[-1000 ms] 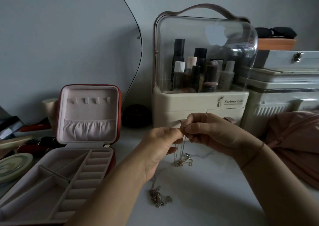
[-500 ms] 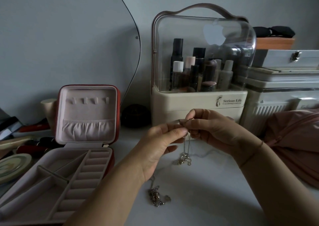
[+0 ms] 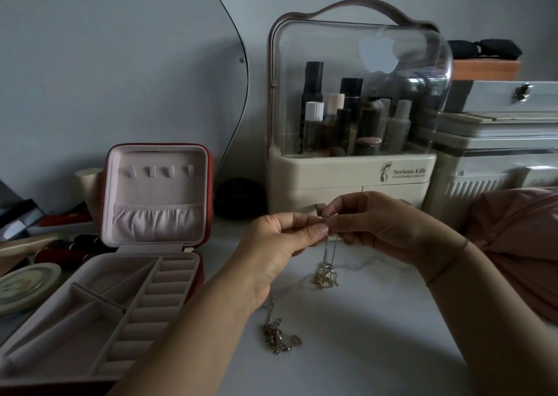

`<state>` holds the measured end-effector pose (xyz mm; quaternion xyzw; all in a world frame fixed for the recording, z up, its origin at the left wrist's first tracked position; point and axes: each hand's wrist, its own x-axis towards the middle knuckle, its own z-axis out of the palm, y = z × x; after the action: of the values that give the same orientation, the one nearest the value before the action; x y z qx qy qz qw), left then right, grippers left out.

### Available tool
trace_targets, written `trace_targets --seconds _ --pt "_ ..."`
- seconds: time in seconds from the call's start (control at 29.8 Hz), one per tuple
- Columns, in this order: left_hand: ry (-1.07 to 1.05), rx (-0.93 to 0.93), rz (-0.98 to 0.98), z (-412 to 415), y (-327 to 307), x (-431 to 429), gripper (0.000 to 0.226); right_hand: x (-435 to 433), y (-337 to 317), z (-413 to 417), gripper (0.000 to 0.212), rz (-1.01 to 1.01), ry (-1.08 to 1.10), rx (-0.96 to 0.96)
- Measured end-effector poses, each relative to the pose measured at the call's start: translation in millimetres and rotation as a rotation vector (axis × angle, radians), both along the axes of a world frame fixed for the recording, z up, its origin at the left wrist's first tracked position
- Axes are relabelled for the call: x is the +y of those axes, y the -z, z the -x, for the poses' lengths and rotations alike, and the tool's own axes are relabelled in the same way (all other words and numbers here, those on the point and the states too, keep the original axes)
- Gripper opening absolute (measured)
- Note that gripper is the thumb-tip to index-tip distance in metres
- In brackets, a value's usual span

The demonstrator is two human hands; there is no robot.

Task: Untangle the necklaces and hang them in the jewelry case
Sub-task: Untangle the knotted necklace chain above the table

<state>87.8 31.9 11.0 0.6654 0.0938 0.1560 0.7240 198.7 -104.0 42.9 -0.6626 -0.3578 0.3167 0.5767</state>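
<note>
Above the white tabletop, my left hand (image 3: 277, 244) and my right hand (image 3: 374, 226) meet fingertip to fingertip, both pinching the top of a thin silver necklace (image 3: 326, 271). Its chain hangs straight down and its bunched pendants touch the table. A second tangled necklace (image 3: 276, 336) lies on the table below my left wrist, untouched. The red jewelry case (image 3: 157, 196) stands open at the left, pink-lined, with a row of small hooks in its upright lid and nothing on them.
A cream cosmetics organiser (image 3: 350, 184) with a clear dome stands right behind my hands. White storage boxes (image 3: 495, 166) and pink fabric (image 3: 519, 244) fill the right. Lipsticks and a round tin (image 3: 24, 287) crowd the left edge. A mirror (image 3: 120, 63) leans on the wall.
Both hands have lifted slightly, drawing the necklace chain up and straighter so that its pendants barely rest on the table. The second necklace has not moved.
</note>
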Motion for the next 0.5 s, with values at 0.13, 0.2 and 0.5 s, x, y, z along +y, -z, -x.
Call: trace_targets --seconds 0.13,0.2,0.5 --pt "0.000 0.014 -0.004 -0.7 0.9 0.4 0.007 -1.6 -1.0 0.0 0.020 0.030 -0.005 -0.013" --pt "-0.008 0.022 -0.014 -1.4 1.7 0.1 0.006 -1.6 -1.3 0.2 0.022 0.049 -0.005 -0.023" --pt "0.004 0.065 0.026 -3.9 2.8 -0.4 0.013 -0.5 -1.6 4.6 0.008 0.125 0.042 -0.209"
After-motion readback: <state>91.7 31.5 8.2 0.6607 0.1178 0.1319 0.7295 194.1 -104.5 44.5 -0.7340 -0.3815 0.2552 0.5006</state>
